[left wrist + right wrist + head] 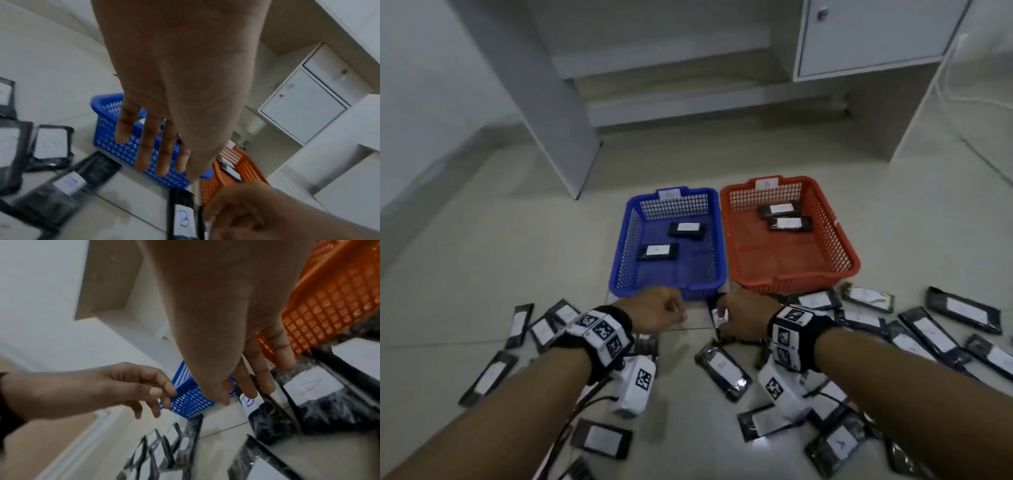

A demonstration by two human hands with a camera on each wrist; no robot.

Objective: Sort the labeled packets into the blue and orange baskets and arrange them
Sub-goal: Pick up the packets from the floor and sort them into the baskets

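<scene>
Right hand picks up a "B" packet in front of the two baskets

The right hand [739,315] grips a black packet marked B [183,217] between thumb and fingers, just before the gap between the blue basket [619,246] and the orange basket [846,246], which stand side by side on the tiled floor [517,240]. The left hand [657,308] hangs beside it with fingers loosely spread and relaxed, holding nothing, near the blue basket's front wall. Two packets lie flat in the blue basket [658,251], apart from each other, and two more in the orange one [780,209], overlapping at the far end. Many loose packets [722,370] are scattered on the floor around both forearms, one of them marked A [312,386] beside the right hand
</scene>
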